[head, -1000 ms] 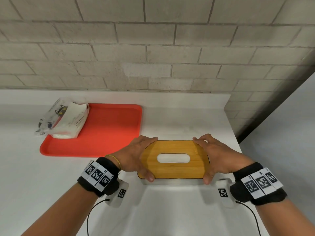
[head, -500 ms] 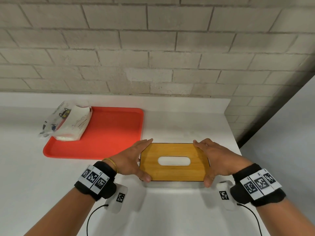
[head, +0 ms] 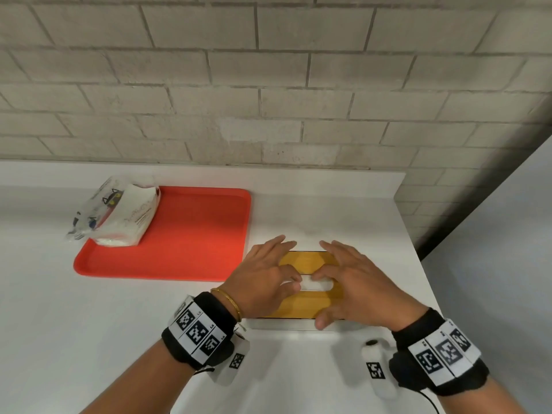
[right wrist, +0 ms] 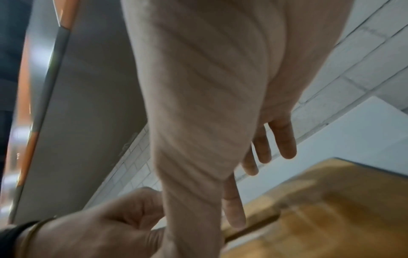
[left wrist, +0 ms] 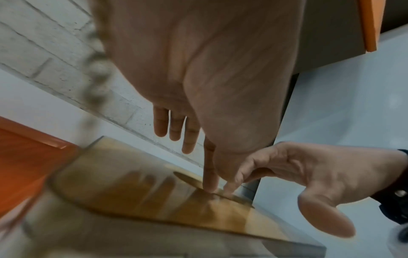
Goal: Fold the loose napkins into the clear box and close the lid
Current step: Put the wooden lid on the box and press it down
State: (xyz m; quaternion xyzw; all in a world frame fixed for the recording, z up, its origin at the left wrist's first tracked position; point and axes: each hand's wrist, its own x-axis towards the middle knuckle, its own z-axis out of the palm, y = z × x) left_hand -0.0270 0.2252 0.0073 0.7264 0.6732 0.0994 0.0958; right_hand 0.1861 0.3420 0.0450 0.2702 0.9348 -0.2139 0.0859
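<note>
Both hands, left hand point(head: 265, 282) and right hand point(head: 355, 282), rest fingers spread on the stiff wooden lid point(head: 307, 259) (likely smooth), index fingertips reaching into its slot point(head: 316, 285) toward soft napkins.

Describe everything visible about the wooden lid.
The lid is a flat, amber, wood-look rectangle with rounded corners and a long oval slot showing white inside. It lies level on the clear box, on the white counter right of the red tray. Left hand and right hand rest on it, fingertips at the slot.
</note>
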